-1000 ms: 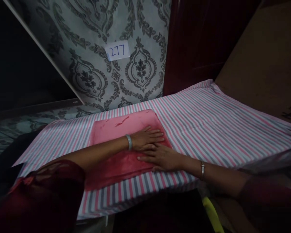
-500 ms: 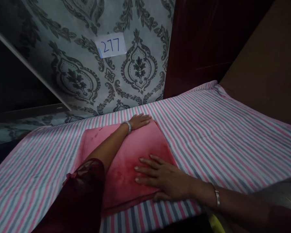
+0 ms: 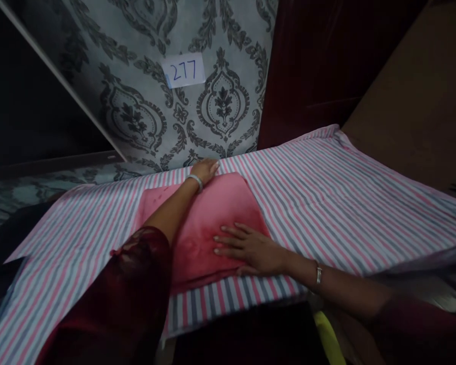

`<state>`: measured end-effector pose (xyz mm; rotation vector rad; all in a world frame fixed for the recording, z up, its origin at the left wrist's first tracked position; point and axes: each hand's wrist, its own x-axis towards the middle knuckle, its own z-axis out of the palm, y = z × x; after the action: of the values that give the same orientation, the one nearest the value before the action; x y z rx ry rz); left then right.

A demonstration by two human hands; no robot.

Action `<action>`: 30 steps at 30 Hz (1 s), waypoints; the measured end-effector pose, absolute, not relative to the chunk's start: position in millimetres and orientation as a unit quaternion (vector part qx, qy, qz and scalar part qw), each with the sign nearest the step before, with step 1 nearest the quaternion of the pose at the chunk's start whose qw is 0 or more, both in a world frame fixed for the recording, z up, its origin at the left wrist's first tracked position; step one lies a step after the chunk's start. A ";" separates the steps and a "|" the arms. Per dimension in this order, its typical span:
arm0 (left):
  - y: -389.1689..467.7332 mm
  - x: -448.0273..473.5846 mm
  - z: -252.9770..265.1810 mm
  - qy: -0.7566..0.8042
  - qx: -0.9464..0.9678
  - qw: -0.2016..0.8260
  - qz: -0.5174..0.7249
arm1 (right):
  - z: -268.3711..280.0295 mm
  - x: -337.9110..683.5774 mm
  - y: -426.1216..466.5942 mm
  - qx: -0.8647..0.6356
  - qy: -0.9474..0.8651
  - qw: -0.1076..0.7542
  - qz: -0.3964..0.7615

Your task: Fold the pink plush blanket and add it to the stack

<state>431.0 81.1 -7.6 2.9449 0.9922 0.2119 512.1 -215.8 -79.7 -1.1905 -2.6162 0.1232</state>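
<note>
A folded pink-and-red cloth (image 3: 213, 218), soft and plush-looking, lies on a striped sheet (image 3: 327, 203). My right hand (image 3: 251, 248) rests flat on its near right part, fingers spread, with nothing gripped. At the cloth's far edge, my left hand (image 3: 205, 171) is bent with its fingers drawn together. What those fingers hold, if anything, is hidden. My left forearm crosses over the cloth and covers part of its left side.
A patterned wall (image 3: 182, 111) with a paper marked 277 (image 3: 184, 70) stands behind the sheet. A dark screen-like panel (image 3: 41, 111) is at left, a dark red panel (image 3: 307, 66) and a brown board (image 3: 414, 101) at right. Something yellow (image 3: 329, 337) shows below.
My left hand has slid from the cloth's far right part to its far edge, and its spread fingers have curled. My right hand stays flat on the cloth. The view has shifted slightly.
</note>
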 end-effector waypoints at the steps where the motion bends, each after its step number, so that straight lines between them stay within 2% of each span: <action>1: 75.0 423.2 -1.7 0.316 0.946 0.013 0.067 | -80.3 512.5 -215.8 -0.410 -0.902 0.130 0.037; 7: 3.3 332.7 14.5 0.216 0.971 0.029 -0.093 | -82.1 517.2 -216.5 -0.399 -0.905 0.148 0.008; 10: -48.9 269.3 11.3 0.230 0.966 0.024 -0.115 | -82.7 520.9 -222.8 -0.412 -0.897 0.160 -0.008; 16: -119.8 177.7 -26.8 0.369 0.929 -0.033 0.016 | -95.2 532.9 -247.8 -0.501 -0.847 0.171 -0.051; 20: -122.9 160.1 -64.5 0.375 0.922 -0.009 0.100 | -100.7 535.3 -257.6 -0.520 -0.835 0.175 -0.035; 25: -117.9 154.7 -74.2 0.346 0.929 0.028 0.127 | -101.4 533.6 -262.2 -0.544 -0.812 0.210 -0.003; 30: -133.3 130.4 -65.3 0.323 0.939 0.045 0.112 | -107.5 541.3 -271.2 -0.532 -0.811 0.242 -0.022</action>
<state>130.4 -133.3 -65.3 2.8666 0.9861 0.3418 541.3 -271.2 -107.5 -1.4556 -2.2181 -0.0588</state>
